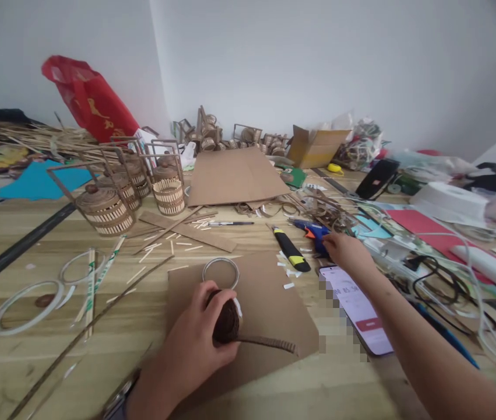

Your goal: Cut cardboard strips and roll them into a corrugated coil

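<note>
My left hand [197, 335] is closed around a dark brown coil of corrugated cardboard strip [227, 321], and the strip's loose tail sticks out to the right. Under it lies a brown cardboard sheet [274, 303], with a ring of clear tape [221, 272] just behind the fingers. My right hand [347, 251] reaches to the right, its fingers closed on the handle end of a blue glue gun [308, 226] with an orange trigger. The glue gun lies on the table, partly hidden by the fingers. A yellow-and-black utility knife [291, 249] rests left of it.
A phone [355, 309] lies below my right forearm. Small lidded baskets [105, 210] and an open basket [169, 197] stand at the left. Thin sticks, tape rolls [27, 308] and a pen [232, 223] are scattered about. Cables [438, 280] tangle at the right.
</note>
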Motion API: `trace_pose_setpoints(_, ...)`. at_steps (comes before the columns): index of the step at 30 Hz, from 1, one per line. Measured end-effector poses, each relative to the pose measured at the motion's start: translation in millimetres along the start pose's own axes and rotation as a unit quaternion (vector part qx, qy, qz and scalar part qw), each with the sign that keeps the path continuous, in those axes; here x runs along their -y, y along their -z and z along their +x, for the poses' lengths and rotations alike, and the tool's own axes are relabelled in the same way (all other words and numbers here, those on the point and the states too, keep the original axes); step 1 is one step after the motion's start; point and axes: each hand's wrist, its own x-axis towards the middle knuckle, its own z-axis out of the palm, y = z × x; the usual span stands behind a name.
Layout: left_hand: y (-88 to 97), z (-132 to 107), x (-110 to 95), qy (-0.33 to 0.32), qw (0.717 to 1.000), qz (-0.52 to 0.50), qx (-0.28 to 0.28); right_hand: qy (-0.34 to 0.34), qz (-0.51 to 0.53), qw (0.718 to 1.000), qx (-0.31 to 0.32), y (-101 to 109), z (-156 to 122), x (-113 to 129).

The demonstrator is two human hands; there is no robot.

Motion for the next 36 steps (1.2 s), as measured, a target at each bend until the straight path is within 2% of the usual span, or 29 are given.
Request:
trace_pose_setpoints(7, 0.0, 1.7, -0.3, -0.004, 1.000, -0.001, -0.007, 0.002, -0.019, 1.000, 0.004, -11.8, 1.8, 5.4)
trace_pose_setpoints(12, 0.5, 1.2, -0.8, -0.006, 1.000, -0.004, 0.001, 0.002, -0.010, 1.000, -0.025, -8.6, -2.7, 8.8)
trace_pose_setpoints(15, 0.8, 1.8, -1.3, -0.004, 1.000, -0.014, 0.005, 0.013, 0.021, 0.997, -0.079, 0.6, -17.4, 24.3)
trace_pose_setpoints(18, 1.3, 3.0, -1.4, -0.007, 1.000, -0.021, -0.003, 0.093, 0.090, 0.985, -0.116, 11.9, -46.3, 57.0)
trace_pose_setpoints(21, 2.4, 2.6, -1.0, -0.014, 0.999, -0.028, -0.012, 0.235, 0.176, 0.952, -0.084, 20.8, -83.4, 95.6)
trace_pose_setpoints(22, 2.8, 2.1, -0.8, -0.018, 0.999, -0.030, -0.015, 0.290, 0.212, 0.931, -0.072, 22.3, -94.8, 106.5)
trace_pose_setpoints(23, 3.3, 1.5, -0.7, -0.020, 0.999, -0.033, -0.018, 0.368, 0.291, 0.881, -0.060, 22.8, -104.6, 115.4)
trace_pose_setpoints(24, 3.8, 0.9, -0.6, -0.022, 0.999, -0.035, -0.022, 0.414, 0.348, 0.839, -0.063, 22.4, -112.4, 122.2)
trace_pose_setpoints(26, 4.6, 0.4, -0.6, -0.022, 0.999, -0.040, -0.028, 0.451, 0.410, 0.790, -0.064, 18.8, -121.7, 129.5)
trace_pose_setpoints(28, 4.8, 0.7, -0.7, -0.018, 0.999, -0.041, -0.029, 0.452, 0.424, 0.781, -0.077, 13.2, -124.7, 130.6)
trace_pose_setpoints(36, 0.5, 4.3, 0.1, 0.000, 0.999, -0.036, -0.017, 0.442, 0.411, 0.788, -0.119, -2.7, -124.0, 128.9)
